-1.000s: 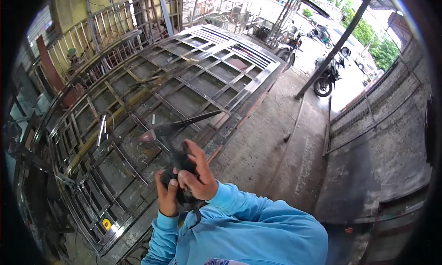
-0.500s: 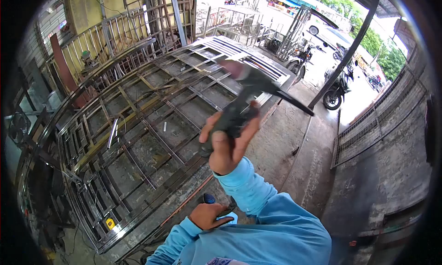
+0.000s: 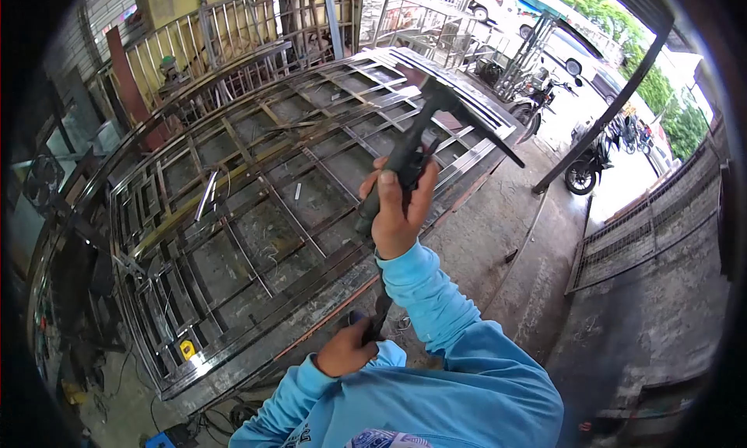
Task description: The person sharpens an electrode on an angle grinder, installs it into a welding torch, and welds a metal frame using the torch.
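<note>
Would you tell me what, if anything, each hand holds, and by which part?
The right hand holds a dark tool by its handle. Whether the left hand grips anything cannot be told.

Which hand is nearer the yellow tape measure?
Left hand: in the image, right of the tape measure at similar height; right hand: farther right and higher, holding a dark tool.

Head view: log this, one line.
right hand: holds dark T-shaped tool | left hand: at dark strip, hold unclear | beyond: grey metal lattice frame
</note>
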Demonstrator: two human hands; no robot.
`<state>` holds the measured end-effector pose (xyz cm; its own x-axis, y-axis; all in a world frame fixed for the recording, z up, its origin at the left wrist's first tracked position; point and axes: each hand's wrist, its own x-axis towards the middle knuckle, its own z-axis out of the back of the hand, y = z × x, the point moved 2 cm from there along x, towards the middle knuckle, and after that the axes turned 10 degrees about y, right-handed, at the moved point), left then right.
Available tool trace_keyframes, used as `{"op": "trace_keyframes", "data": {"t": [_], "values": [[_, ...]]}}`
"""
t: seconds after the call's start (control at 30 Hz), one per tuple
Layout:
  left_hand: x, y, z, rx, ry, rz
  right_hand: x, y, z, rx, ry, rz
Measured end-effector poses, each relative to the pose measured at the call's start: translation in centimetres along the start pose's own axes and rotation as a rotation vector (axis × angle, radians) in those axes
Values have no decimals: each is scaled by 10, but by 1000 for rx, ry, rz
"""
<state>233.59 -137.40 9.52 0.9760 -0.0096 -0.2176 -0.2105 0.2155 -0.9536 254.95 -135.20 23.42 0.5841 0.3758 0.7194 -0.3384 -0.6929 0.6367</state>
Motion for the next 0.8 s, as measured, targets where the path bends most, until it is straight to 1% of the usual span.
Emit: {"op": "trace_keyframes", "data": {"t": [0.03, 0.1, 0.2, 0.3, 0.4, 0.47, 0.53, 0.63, 0.73, 0.8], "values": [[4, 1, -9, -166, -22, 5, 3, 4, -3, 2, -14, 2], [9, -10, -12, -248, 59, 147, 9, 10, -8, 11, -47, 1], [9, -12, -13, -82, -142, -126, 14, 8, -11, 22, -56, 9], [-7, -22, 0, -110, -347, -189, 21, 4, -9, -53, -90, 79], [-22, -2, 4, -49, -609, -458, 19, -14, 7, -132, -116, 64], [-25, 16, 3, -379, -775, -543, 16, -17, 14, -149, -124, 24], [-22, 10, 14, -747, -944, -623, 9, -21, 21, -161, -132, -2], [-25, -6, 43, -691, -1122, -529, -12, -24, 25, -152, -78, -77], [-29, -3, 60, -724, -1119, -593, -46, -33, 21, -200, 17, -186], [-34, -22, 68, -700, -1059, -560, -72, -36, 11, -228, 103, -274]]}}
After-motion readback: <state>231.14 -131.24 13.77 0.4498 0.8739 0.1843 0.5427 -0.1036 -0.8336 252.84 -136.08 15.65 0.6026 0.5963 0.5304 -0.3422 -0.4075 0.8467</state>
